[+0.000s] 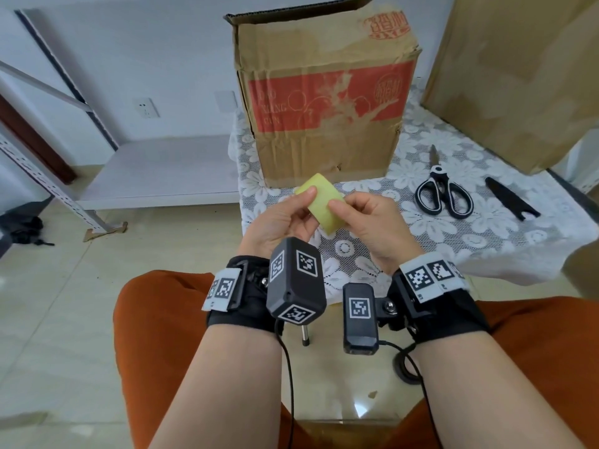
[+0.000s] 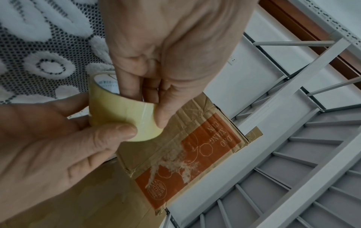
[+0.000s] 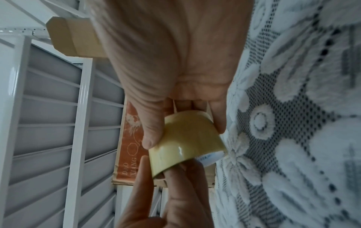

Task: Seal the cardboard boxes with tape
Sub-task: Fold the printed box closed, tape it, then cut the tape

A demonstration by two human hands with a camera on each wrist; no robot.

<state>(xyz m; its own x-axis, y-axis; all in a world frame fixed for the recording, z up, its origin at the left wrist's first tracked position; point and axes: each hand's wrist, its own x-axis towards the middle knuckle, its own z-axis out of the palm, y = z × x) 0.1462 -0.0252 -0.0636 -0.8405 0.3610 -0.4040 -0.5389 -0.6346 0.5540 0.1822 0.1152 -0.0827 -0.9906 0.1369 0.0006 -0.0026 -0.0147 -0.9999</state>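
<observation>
Head view: both hands (image 1: 324, 222) on tape roll (image 1: 324, 202), "DAO XIANG CUN" box (image 1: 327, 95) behind

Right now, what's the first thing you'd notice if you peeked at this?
Both hands, left hand and right hand, hold a yellowish tape roll in front of the person. Behind it a crumpled cardboard box with a red panel stands on the lace tablecloth, black scissors to its right.
</observation>
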